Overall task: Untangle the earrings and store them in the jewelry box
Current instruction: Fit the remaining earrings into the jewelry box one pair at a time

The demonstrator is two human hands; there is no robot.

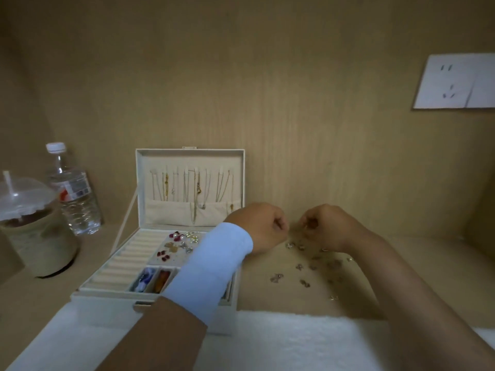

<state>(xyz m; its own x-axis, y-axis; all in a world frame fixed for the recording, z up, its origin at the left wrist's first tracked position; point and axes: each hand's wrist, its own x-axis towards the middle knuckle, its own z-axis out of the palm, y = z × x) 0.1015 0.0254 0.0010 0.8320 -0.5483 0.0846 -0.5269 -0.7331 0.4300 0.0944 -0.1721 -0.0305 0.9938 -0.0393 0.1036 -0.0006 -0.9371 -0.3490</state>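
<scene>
Small gold-toned metal earrings (pixel 302 267) lay flat on the beige counter (pixel 267 298) at three o'clock of the open cream jewelry box (pixel 107 297), pointing every way, the scatter running eleven to five. The left hand (pixel 263 223) and right hand (pixel 325 226) had fingers curled together, apparently pinching one snarl. The earrings looked light, slippery and easily bent, best taken by the hooks.

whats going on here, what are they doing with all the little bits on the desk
A person is sorting earrings. The left hand and right hand are curled close together above the loose earrings scattered on the desk, apparently pinching a piece between them, though it is too small to see clearly. The jewelry box stands open to the left, with stored earrings already in one compartment. Many are not yet put away.
</scene>
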